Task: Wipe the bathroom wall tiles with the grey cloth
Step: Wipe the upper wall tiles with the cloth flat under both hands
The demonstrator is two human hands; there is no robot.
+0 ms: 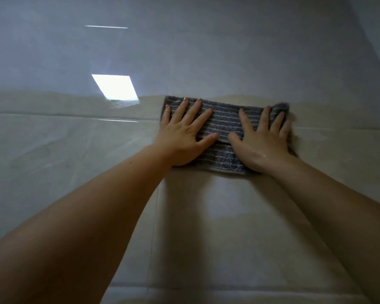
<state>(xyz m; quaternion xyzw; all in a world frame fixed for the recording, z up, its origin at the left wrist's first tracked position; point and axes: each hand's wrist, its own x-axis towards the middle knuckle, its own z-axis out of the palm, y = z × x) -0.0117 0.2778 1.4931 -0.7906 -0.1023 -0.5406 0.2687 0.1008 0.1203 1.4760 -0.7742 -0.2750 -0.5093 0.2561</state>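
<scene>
A grey cloth [225, 123] with thin pale stripes lies spread flat against the glossy beige wall tiles [75, 150], right of the middle of the head view. My left hand [184, 132] presses flat on the cloth's left half with fingers spread and straight. On the right half my right hand [261, 141] presses flat too, its outer fingers reaching the bunched right edge of the cloth. Water drops glisten on the back of my right hand.
A bright window reflection [115, 87] shines on the tiles left of the cloth. Grout lines [154, 227] run across and down the wall. A corner with a second wall [377, 40] shows at the far upper right.
</scene>
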